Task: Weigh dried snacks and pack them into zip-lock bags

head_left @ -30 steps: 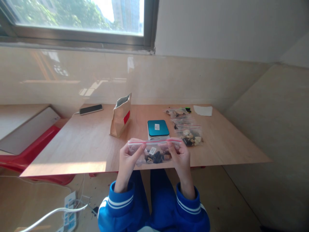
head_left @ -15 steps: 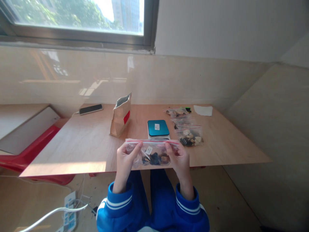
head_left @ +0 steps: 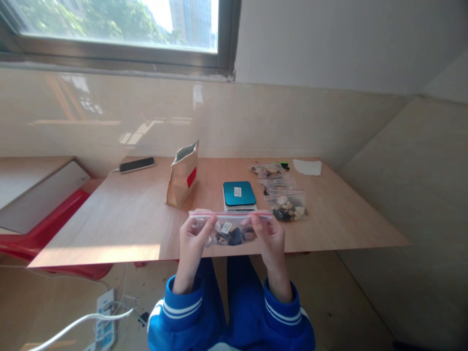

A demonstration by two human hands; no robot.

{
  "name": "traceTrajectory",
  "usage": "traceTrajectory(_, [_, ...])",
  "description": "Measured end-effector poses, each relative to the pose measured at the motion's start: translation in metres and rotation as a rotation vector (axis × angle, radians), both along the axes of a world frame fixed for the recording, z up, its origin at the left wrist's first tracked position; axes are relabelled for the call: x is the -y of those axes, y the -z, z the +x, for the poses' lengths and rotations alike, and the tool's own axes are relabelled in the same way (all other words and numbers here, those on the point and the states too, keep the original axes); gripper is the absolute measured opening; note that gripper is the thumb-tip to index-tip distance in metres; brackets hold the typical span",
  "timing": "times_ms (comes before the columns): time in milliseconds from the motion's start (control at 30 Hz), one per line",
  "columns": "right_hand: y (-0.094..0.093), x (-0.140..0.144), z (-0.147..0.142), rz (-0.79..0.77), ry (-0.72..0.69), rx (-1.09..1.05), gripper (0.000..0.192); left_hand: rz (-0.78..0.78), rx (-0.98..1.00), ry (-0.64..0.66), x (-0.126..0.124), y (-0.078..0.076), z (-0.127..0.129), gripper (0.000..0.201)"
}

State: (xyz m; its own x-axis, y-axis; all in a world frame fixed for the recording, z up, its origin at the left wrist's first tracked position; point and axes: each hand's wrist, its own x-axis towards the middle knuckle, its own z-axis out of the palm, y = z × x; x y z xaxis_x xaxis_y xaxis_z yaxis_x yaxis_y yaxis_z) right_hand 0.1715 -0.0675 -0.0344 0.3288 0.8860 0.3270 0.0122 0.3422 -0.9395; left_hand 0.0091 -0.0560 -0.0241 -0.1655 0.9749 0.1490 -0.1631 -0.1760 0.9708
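Observation:
A clear zip-lock bag [head_left: 230, 236] with a red-striped seal hangs between my two hands above the table's front edge. Dark and brown pieces and a small white label show inside it. My left hand [head_left: 193, 236] pinches the bag's left end near the seal, thumb on the front. At the right end, my right hand [head_left: 269, 237] grips it the same way. Just beyond the bag lies a small scale [head_left: 239, 194] with a teal top and a white label. Fingers behind the bag are mostly hidden.
Several filled zip-lock bags [head_left: 288, 207] lie right of the scale, with a white paper piece [head_left: 307, 167] behind them. An open kraft paper pouch [head_left: 183, 178] stands to the left. A phone [head_left: 137, 165] on a cable lies far left. Below is a power strip [head_left: 106, 319].
The bag's lower part has risen and tilted, and its contents look shifted. Both hands have drawn very slightly inward, still holding its ends.

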Motion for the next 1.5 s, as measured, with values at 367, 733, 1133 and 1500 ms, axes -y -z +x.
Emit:
traceTrajectory(367, [0.002, -0.002, -0.001, -0.131, -0.096, -0.05, 0.025, 0.003, -0.014, 0.14, -0.002, 0.002, -0.003, 0.016])
traceTrajectory(733, [-0.006, -0.001, -0.004, -0.06, 0.015, 0.036, 0.021, 0.004, -0.126, -0.02, 0.002, -0.011, 0.004, 0.019])
traceTrajectory(1133, [0.0, -0.007, -0.009, -0.118, -0.184, -0.079, 0.02, -0.056, 0.009, 0.164, -0.003, -0.004, 0.0, 0.023])
traceTrajectory(1500, [-0.005, -0.007, -0.016, -0.044, -0.103, -0.099, 0.012, -0.014, -0.014, 0.137, -0.002, -0.008, 0.004, 0.017])
